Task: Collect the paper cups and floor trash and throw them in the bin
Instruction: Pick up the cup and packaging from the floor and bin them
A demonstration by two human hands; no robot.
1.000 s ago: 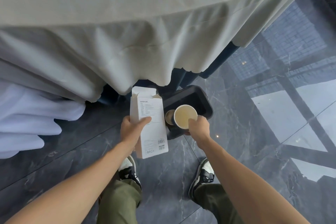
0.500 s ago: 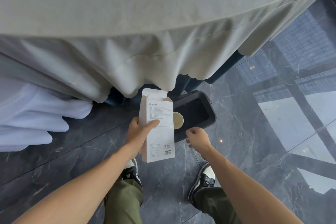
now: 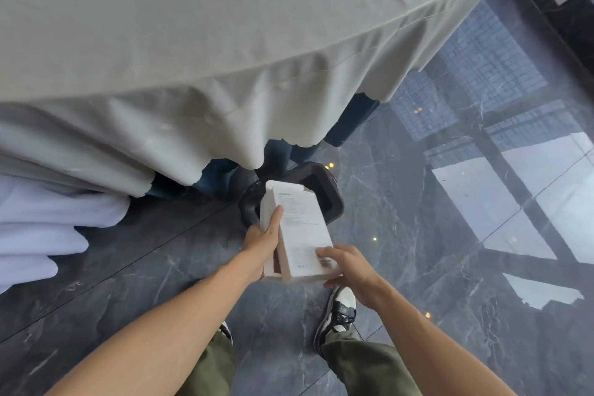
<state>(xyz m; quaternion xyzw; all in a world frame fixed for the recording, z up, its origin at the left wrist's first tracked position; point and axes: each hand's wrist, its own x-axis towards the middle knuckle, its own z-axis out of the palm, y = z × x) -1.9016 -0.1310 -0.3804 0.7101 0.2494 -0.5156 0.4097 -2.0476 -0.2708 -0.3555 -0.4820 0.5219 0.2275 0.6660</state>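
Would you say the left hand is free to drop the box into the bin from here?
Probably yes: the left hand holds the box right above the open bin, though the right hand also grips its near end.

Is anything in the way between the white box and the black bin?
Nothing visible. The white box, held by the left hand and right hand, hangs above the black bin, whose opening it partly hides.

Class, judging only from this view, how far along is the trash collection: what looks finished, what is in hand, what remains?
Done: no paper cup shows on the tablecloth or the floor. In hand: the left hand and right hand both hold a white carton above the black bin. Left: dropping the carton in; the bin's inside is hidden, so its contents cannot be confirmed.
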